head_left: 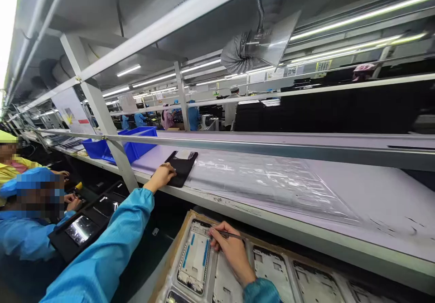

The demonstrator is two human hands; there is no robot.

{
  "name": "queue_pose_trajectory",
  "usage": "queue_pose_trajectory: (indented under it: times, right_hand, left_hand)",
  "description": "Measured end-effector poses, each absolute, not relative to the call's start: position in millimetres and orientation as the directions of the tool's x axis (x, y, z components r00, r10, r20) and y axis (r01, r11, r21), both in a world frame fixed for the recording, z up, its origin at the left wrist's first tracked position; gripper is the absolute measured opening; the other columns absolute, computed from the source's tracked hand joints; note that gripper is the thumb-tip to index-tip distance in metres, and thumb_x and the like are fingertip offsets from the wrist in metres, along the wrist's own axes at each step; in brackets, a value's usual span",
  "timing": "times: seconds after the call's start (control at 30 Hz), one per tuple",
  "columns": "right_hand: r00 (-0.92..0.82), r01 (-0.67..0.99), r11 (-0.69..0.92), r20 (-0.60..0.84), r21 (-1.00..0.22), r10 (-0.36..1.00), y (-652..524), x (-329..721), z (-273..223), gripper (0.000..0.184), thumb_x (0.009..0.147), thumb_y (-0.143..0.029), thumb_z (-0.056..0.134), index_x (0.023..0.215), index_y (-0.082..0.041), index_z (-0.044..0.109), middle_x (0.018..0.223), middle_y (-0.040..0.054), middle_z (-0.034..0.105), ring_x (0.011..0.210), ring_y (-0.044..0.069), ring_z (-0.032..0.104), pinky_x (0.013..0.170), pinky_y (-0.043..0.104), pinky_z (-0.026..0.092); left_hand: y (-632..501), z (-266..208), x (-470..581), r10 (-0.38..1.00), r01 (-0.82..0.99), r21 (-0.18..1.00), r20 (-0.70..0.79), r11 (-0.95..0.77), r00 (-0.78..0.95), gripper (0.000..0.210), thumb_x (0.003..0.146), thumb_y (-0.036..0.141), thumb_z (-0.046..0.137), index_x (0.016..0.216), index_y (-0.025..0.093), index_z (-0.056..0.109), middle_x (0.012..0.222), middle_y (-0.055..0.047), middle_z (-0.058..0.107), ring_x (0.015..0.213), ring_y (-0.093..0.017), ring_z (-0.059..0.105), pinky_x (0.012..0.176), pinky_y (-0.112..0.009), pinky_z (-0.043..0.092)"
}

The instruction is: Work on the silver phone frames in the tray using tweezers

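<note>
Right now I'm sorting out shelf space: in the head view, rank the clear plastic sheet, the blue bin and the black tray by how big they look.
1. clear plastic sheet
2. blue bin
3. black tray under the left hand

The bin sits farther off, so bin versus tray is unsure.

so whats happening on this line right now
A person in a blue smock reaches the left hand onto the conveyor belt, fingers on a black tray. The right hand holds tweezers over white phone frames in a cardboard box. Blue bins sit further along, and co-workers at the left handle dark trays.
</note>
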State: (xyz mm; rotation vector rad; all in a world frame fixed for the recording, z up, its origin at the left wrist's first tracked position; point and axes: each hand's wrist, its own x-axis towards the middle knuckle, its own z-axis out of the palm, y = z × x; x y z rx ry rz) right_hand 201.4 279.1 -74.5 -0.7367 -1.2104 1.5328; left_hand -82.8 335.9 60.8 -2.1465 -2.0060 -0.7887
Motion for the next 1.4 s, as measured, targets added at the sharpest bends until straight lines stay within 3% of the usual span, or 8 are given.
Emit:
queue_pose_trajectory:
  times: [0.2,0.33,0.47,0.63,0.8,0.9,1.4]
  right_hand:
    - [-0.300,-0.362,0.016,0.133,-0.932,0.945,280,203,-82,0.061,0.051,-0.070,0.087,0.066,-0.018,0.058,0.068,0.0070,0.070,0.049,0.015,0.058,0.044,0.024,0.043]
    - [-0.293,-0.387,0.015,0.139,-0.922,0.946,281,202,-83,0.058,0.055,-0.067,0.087,0.066,-0.018,0.058,0.066,0.0070,0.070,0.048,0.015,0.058,0.043,0.024,0.043]
    - [-0.269,-0.391,0.040,0.156,-0.919,0.951,278,200,-80,0.060,0.053,-0.071,0.085,0.065,-0.019,0.058,0.066,0.0068,0.070,0.049,0.016,0.059,0.044,0.025,0.044]
    - [-0.304,-0.307,0.063,0.160,-0.950,0.939,260,221,-73,0.058,0.053,-0.067,0.089,0.060,-0.018,0.059,0.061,0.0069,0.068,0.052,0.019,0.064,0.043,0.024,0.045]
    - [-0.363,-0.256,0.003,0.099,-0.967,0.926,231,256,-84,0.052,0.055,-0.060,0.091,0.066,-0.018,0.062,0.064,0.0068,0.071,0.059,0.021,0.069,0.050,0.026,0.054]
    - [-0.380,-0.265,-0.027,0.079,-0.964,0.922,219,262,-93,0.051,0.059,-0.060,0.089,0.067,-0.018,0.062,0.068,0.0080,0.073,0.063,0.022,0.071,0.053,0.028,0.057]
    - [-0.387,-0.230,0.042,0.130,-0.972,0.913,208,256,-91,0.036,0.064,-0.051,0.089,0.068,-0.019,0.070,0.073,0.0053,0.074,0.068,0.019,0.067,0.064,0.026,0.051]
  left_hand:
    - [332,87,-60,0.885,0.907,0.389,0.464,-0.160,-0.043,0.022,0.091,0.034,0.065,0.085,0.013,0.061,0.093,-0.005,0.062,0.093,-0.021,0.060,0.090,-0.043,0.048]
    - [278,97,-22,0.830,0.810,0.523,0.551,-0.266,-0.083,0.023,0.096,0.036,0.053,0.083,0.017,0.054,0.086,-0.003,0.055,0.086,-0.020,0.054,0.086,-0.039,0.044]
    - [198,43,43,0.884,0.573,0.742,0.463,-0.348,-0.062,0.041,0.095,0.058,0.043,0.080,0.020,0.051,0.078,-0.003,0.053,0.073,-0.017,0.049,0.070,-0.030,0.044]
    - [154,-49,93,0.985,0.173,0.977,0.142,-0.123,-0.103,0.051,0.092,0.065,0.048,0.074,0.018,0.052,0.066,-0.001,0.051,0.057,-0.013,0.047,0.053,-0.025,0.039]
    - [163,-79,83,0.984,-0.162,0.986,-0.059,0.032,-0.167,0.061,0.065,0.073,0.074,0.070,0.016,0.053,0.067,0.000,0.053,0.057,-0.010,0.046,0.057,-0.023,0.039]
    - [162,-80,80,0.981,-0.253,0.964,-0.128,0.087,-0.147,0.057,0.062,0.067,0.080,0.072,0.015,0.059,0.071,-0.001,0.057,0.062,-0.011,0.049,0.061,-0.023,0.042]
    - [158,-79,84,0.976,-0.241,0.960,-0.176,0.142,-0.127,0.051,0.062,0.061,0.084,0.077,0.015,0.067,0.072,-0.002,0.063,0.063,-0.011,0.051,0.061,-0.022,0.042]
